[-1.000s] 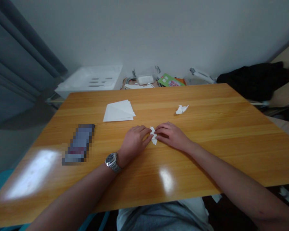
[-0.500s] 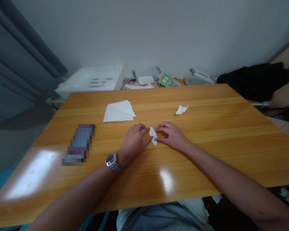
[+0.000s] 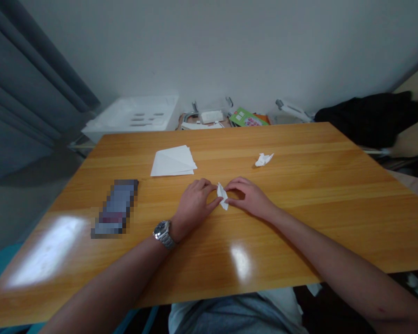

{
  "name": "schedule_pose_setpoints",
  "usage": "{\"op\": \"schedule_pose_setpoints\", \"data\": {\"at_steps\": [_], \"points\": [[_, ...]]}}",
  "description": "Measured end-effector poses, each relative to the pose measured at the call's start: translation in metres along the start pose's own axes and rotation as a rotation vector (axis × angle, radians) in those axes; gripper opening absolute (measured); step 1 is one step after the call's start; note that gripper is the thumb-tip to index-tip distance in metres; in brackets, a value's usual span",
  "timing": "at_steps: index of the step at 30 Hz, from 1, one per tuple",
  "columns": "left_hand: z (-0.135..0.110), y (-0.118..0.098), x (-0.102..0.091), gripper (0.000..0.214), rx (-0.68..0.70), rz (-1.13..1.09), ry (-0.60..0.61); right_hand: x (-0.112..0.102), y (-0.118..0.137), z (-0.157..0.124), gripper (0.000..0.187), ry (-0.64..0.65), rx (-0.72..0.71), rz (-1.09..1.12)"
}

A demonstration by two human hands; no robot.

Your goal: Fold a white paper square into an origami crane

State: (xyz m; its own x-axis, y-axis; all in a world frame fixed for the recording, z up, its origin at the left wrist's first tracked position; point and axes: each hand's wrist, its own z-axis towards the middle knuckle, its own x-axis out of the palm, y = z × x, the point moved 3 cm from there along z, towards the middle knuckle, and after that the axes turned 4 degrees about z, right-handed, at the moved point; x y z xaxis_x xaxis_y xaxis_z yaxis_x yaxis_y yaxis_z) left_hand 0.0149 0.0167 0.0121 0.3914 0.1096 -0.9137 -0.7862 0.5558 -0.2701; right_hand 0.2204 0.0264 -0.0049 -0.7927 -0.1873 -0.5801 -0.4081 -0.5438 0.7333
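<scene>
A small folded white paper (image 3: 222, 195), narrow and pointed at both ends, is held between my two hands just above or on the wooden table (image 3: 299, 185); I cannot tell if it touches the wood. My left hand (image 3: 197, 198), with a metal watch (image 3: 164, 234) on the wrist, grips its left edge with thumb and fingers. From the other side, my right hand (image 3: 250, 198) pinches the right edge. Beyond my right hand lies a folded paper bird (image 3: 264, 159). White paper sheets (image 3: 173, 161) rest in a stack beyond my left hand.
A phone (image 3: 116, 208), blurred out, lies on the left of the table. Behind the far edge are a white plastic tray (image 3: 153, 111), a green booklet (image 3: 245, 117) and assorted items. Dark cloth (image 3: 362, 116) is heaped at the far right.
The folded paper has turned or opened very slightly between my fingers, its top now a sharper single point. Both hands keep nearly the same place and grip.
</scene>
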Motion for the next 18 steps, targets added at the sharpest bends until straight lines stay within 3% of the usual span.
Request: {"op": "schedule_pose_setpoints", "data": {"at_steps": [18], "points": [[0.0033,0.0035,0.0074,0.022,0.043,-0.192,-0.009,0.0008,-0.0046,0.0016,0.018,0.009,0.006,0.033]]}}
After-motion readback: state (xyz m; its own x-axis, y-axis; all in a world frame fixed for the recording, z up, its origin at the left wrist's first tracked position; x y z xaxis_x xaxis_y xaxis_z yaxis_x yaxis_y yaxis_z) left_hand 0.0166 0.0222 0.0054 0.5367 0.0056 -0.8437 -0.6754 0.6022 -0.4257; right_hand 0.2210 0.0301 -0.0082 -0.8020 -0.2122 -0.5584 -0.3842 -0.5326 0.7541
